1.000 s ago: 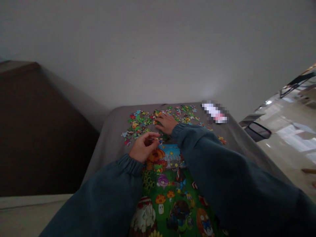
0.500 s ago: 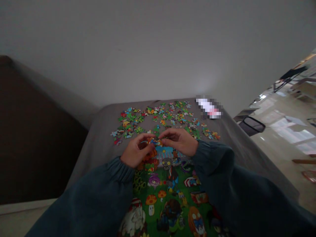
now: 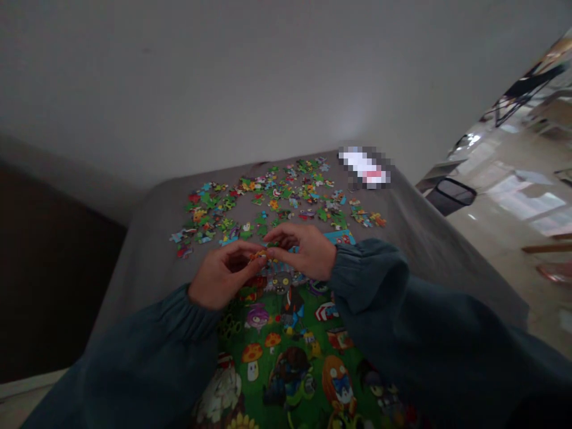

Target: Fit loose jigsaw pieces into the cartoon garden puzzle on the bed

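Over the upper part of a printed picture [image 3: 286, 333], the left hand [image 3: 217, 275] and the right hand [image 3: 302, 250] are meeting at their fingertips. Between them a small orange puzzle piece [image 3: 259, 255] is sitting, partly covered; the left thumb and fingers are pinching it from the left side. The right thumb is reaching it from the other side, and the right fingers are curving over, but I am not able to tell whether they are gripping something too.

Compared with one second ago, the right hand is no longer stretching among the loose pieces [image 3: 245, 199]; it is now working close beside the left one. Compared with half a second ago, both hands are keeping nearly the same pose, while a blue strip [image 3: 344, 236] is now showing beyond the right wrist.

The held piece is showing an orange surface, with its outline hiding behind the fingers. Below, the picture is displaying a grey-headed figure [image 3: 281, 282], a purple figure [image 3: 258, 316] and orange-capped mushrooms [image 3: 252, 353] on dark green ground. The loose pieces, many-coloured and mostly green, are lying scattered on the grey cloth [image 3: 147, 238] beyond the hands.
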Demonstrator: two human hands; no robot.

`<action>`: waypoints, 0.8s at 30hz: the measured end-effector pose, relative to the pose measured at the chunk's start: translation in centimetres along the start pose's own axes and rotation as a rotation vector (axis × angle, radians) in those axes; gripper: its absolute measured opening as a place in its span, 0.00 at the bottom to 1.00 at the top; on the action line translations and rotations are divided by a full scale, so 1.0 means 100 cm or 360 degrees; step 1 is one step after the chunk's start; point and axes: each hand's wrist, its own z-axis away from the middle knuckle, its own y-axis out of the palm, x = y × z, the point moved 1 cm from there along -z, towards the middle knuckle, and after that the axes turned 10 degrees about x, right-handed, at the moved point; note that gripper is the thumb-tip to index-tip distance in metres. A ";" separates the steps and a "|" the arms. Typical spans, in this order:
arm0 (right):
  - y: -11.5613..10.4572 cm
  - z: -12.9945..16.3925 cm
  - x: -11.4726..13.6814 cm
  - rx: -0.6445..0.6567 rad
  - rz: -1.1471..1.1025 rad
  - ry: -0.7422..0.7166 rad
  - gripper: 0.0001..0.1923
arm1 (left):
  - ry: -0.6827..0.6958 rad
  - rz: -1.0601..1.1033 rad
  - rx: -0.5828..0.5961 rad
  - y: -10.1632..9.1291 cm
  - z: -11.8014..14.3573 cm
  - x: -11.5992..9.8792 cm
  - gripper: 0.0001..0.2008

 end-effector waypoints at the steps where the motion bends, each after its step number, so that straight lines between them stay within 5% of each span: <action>1: 0.000 0.000 0.001 0.0015 -0.0011 -0.0004 0.08 | 0.0013 -0.0052 -0.0025 0.000 0.001 -0.002 0.21; 13: -0.008 0.000 0.005 0.0292 -0.0217 0.0047 0.06 | 0.0212 -0.0391 -0.0146 0.003 0.006 -0.006 0.14; 24: -0.009 0.007 0.012 0.0235 0.0025 0.0033 0.09 | 0.0408 -0.0782 -0.0218 0.005 0.014 -0.004 0.14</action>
